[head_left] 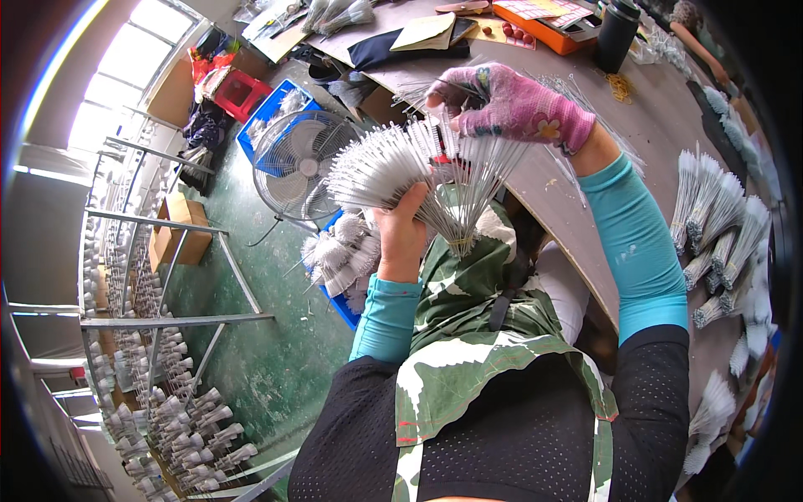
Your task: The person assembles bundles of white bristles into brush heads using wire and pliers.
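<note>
My left hand (401, 227) grips a fanned bundle of thin wire-stemmed white brushes (393, 163), bound near the bottom where the stems meet (458, 243). My right hand (510, 105), in a pink patterned fingerless glove, reaches over the top of the fan and pinches a few stems near its upper edge. Both forearms wear teal sleeves. The bundle is held above my lap, over a green and white patterned apron (468, 335).
A curved grey worktable (669, 125) holds bundles of the same brushes (719, 226), loose wires, a dark cup (615, 33) and an orange tray (548, 25). A floor fan (297, 163), blue crates (268, 109) and metal racks of brushes (159, 351) stand left.
</note>
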{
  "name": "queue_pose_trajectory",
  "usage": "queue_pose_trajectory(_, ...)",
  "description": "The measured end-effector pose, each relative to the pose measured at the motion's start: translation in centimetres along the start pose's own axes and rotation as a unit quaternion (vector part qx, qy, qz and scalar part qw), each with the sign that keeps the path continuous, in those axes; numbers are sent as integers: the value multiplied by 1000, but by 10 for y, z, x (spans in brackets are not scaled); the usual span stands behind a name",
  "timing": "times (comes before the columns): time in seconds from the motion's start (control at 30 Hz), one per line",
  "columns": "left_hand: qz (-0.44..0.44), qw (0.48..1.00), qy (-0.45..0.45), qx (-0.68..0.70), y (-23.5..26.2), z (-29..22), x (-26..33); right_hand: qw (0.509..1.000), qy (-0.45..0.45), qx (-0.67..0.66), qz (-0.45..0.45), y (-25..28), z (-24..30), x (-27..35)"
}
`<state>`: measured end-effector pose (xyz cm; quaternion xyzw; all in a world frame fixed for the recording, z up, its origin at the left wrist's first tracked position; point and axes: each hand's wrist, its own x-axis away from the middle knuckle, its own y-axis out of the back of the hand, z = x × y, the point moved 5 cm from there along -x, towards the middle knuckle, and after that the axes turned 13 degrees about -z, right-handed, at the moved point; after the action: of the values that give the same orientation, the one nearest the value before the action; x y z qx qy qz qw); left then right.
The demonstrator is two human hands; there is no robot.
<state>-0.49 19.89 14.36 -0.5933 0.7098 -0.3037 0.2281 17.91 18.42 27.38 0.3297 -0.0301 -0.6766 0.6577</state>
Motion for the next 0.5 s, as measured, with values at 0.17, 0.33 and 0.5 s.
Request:
queue_pose_trajectory(0.17, -4, 1000, 12, 9, -2, -3, 0, 996, -66, -53, -3, 0, -9, 0)
queue_pose_trajectory(0.33, 15, 1000, -16, -21, -9, -5, 2, 991, -105, -83, 9, -4, -5, -3)
queue_pose_trajectory(0.5, 12, 999, -27, -32, -26, -6, 7, 999, 40, 35, 8, -22, 31, -12)
